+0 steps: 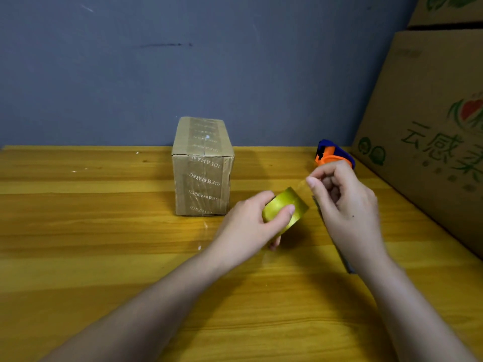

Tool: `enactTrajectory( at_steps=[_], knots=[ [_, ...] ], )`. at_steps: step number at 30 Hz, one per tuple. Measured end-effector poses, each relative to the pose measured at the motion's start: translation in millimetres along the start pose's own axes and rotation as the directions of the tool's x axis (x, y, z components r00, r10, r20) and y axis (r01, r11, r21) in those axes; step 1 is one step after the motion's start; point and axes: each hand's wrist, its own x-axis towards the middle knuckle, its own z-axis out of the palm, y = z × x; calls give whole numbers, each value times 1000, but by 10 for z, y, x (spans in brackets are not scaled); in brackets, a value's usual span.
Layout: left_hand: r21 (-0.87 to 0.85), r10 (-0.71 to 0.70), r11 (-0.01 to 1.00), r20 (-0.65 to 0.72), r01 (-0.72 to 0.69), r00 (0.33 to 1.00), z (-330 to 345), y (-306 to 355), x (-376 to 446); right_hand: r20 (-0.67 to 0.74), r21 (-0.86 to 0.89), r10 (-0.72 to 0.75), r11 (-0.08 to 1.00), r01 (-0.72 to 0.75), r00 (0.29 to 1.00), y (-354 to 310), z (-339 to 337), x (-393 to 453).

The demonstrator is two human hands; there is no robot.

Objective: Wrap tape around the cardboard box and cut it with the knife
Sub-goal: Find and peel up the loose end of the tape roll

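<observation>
I observe the left hand clenched around a roll of yellow tape, thumb over its outer face, held just above the counter. The right hand pinches the tape's free end between thumb and forefinger, a short clear strip stretched from the roll. The cardboard box stands upright beyond the left hand, apart from it, with printed tape on its top and front. A dark flat object, partly hidden under the right wrist, lies on the counter; I cannot identify it. An orange-and-blue tool sits just beyond the right hand
</observation>
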Motion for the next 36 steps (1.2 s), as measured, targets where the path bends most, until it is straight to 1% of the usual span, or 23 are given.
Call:
enactTrajectory(
  at_steps=[1,3,6,10,11,15,17,19,20,22,24,25,27,28,29,31,32,33,34,36],
  knots=[
    [-11,-5,1000,1,5,1000,9,-10,15,-6,-43,-42,998,41,999,-17,-10,-4],
    [23,5,1000,-9,-4,1000,10,-9,26,-16,-103,-100,990,98,995,-30,-21,-8],
    [67,6,998,-15,-5,1000,-2,10,13,-33,-129,-160,980,155,987,-18,-31,-4],
    [328,26,945,-79,2,997,-56,-34,19,-67,-64,-224,973,220,972,-51,-6,-19],
    [361,43,933,-101,-3,994,-64,-44,20,-68,-49,-235,971,232,970,-64,6,-24],
    [368,52,930,-131,0,990,-36,-20,16,-63,77,-148,985,152,987,-77,8,-22],
    [359,52,934,-141,2,989,-13,-2,22,-58,94,-144,984,149,988,-79,-6,-20],
    [379,64,925,-168,5,984,-21,4,40,-71,125,-173,976,181,982,-106,-24,-16],
    [375,59,927,-184,15,981,-38,2,46,-78,120,-210,968,219,975,-123,-34,-15],
    [335,28,942,-184,36,982,-66,-20,49,-77,34,-326,944,329,942,-147,-48,-23],
    [296,-3,954,-135,43,991,-77,-12,54,-75,-30,-415,910,414,907,-149,-67,-24],
    [214,-38,975,-89,56,995,-81,-9,63,-84,-46,-446,895,444,891,-146,-81,-20],
    [-51,-106,993,14,107,994,-74,0,91,-110,-77,-466,885,460,878,-127,-106,-10],
    [-139,-129,981,49,135,990,-74,2,97,-123,-76,-428,904,421,895,-120,-117,-1],
    [-170,-128,976,62,137,990,-78,1,96,-133,-51,-344,939,340,929,-113,-128,12],
    [-112,-88,989,44,93,995,-80,-47,88,-129,51,-97,993,105,987,-89,-121,50],
    [-98,-70,992,54,75,996,-87,-59,72,-111,103,17,995,-5,994,-58,-109,65],
    [-124,-59,990,91,70,994,-103,-59,54,-91,147,103,985,-88,991,-24,-95,80],
    [-182,-48,980,143,74,989,-123,-57,43,-74,185,166,971,-150,983,15,-83,98],
    [-276,-17,958,228,81,974,-155,-38,22,-46,244,240,944,-222,970,74,-73,124]
  ],
)
